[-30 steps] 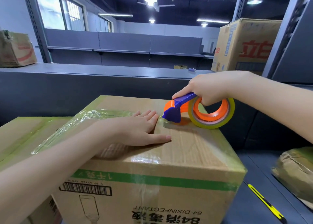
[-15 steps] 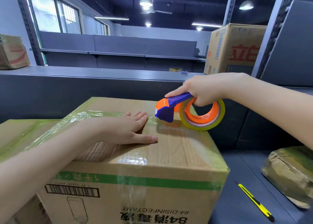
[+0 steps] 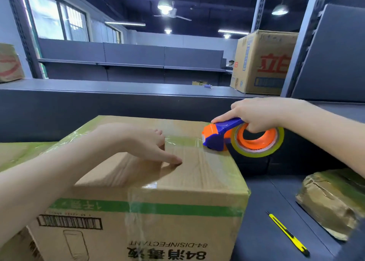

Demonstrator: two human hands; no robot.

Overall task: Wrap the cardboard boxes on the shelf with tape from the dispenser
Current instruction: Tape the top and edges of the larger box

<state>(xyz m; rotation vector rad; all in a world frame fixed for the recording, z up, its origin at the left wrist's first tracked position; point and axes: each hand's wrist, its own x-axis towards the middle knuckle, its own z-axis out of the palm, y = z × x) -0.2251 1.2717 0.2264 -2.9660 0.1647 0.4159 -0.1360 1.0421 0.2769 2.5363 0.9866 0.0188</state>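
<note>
Dispenser (image 3: 217, 140) in right grip (image 3: 256, 116) touches box (image 3: 197, 171) edge.

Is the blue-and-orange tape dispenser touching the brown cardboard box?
Touching. In the head view the nose of the blue-and-orange tape dispenser rests on top of the brown cardboard box.

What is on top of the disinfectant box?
The left hand and the tape dispenser, held by the right hand, touch the box top. Cardboard beneath the left hand is hidden.
</note>
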